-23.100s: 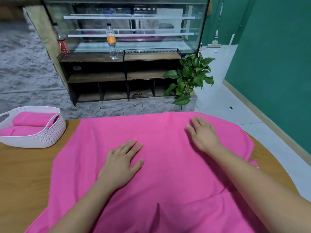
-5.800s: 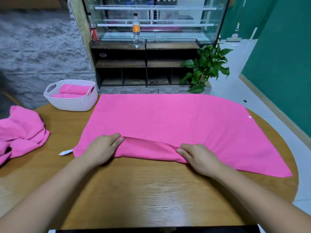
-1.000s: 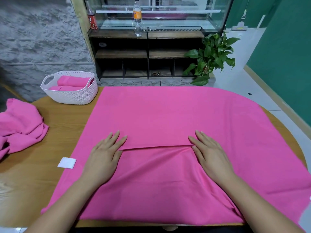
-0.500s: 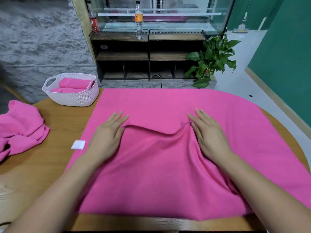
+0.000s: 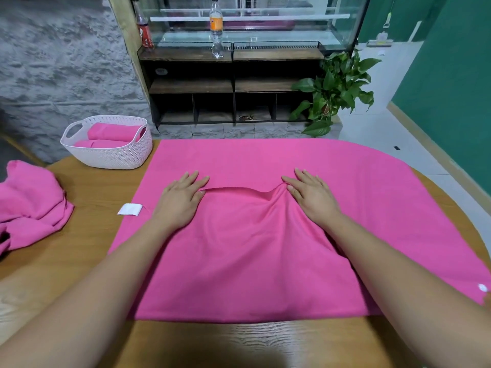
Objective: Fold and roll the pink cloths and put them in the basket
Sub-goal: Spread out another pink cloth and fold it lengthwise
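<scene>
Pink cloth [image 5: 252, 261] spread on the wooden table [image 5: 79, 248], its near half folded over toward 12 o'clock. Left hand [image 5: 183, 197] and right hand [image 5: 310, 195] lie flat on the folded edge, fingers straight, pressing down and pinching nothing. White tag [image 5: 130, 209] sits at the cloth's 9 o'clock edge. Crumpled cloth [image 5: 29, 205] lies at 9 o'clock. Basket [image 5: 114, 158], at 10 o'clock, holds rolled cloths [image 5: 111, 132].

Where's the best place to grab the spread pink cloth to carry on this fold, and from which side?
Probably the loose edge of the spread pink cloth, where it arches up between the left hand and right hand. Come from above, fingertips under from the far side: there it stands off the layer below.
</scene>
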Demonstrator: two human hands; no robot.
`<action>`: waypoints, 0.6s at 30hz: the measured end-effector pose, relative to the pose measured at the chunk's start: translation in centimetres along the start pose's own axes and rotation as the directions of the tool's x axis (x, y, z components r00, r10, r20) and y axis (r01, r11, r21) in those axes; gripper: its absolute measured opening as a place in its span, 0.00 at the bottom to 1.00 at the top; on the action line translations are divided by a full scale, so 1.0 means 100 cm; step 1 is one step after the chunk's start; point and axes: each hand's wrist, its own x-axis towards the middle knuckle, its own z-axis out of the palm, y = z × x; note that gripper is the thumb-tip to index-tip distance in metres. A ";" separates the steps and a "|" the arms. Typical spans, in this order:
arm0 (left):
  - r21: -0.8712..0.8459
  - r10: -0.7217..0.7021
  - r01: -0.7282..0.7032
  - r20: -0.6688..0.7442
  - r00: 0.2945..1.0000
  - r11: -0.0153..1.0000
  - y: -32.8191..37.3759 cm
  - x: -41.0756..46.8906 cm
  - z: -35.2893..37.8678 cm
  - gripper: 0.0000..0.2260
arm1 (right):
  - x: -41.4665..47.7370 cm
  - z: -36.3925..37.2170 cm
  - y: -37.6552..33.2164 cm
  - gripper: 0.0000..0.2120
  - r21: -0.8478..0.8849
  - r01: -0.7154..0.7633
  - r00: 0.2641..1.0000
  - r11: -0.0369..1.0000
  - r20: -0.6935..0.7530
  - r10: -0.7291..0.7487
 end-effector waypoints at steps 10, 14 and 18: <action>0.013 0.002 -0.002 -0.004 1.000 1.000 0.016 -0.083 0.001 0.23 | -0.087 0.012 -0.012 0.24 -0.004 -0.004 0.997 1.000 -0.075 0.004; 0.014 -0.003 0.003 0.001 1.000 1.000 0.024 -0.125 -0.002 0.26 | -0.133 0.014 -0.022 0.28 -0.009 -0.014 0.998 1.000 -0.064 0.013; 0.007 -0.001 0.001 -0.008 1.000 1.000 0.031 -0.161 -0.002 0.26 | -0.169 0.015 -0.030 0.28 -0.004 -0.009 0.997 1.000 -0.070 0.009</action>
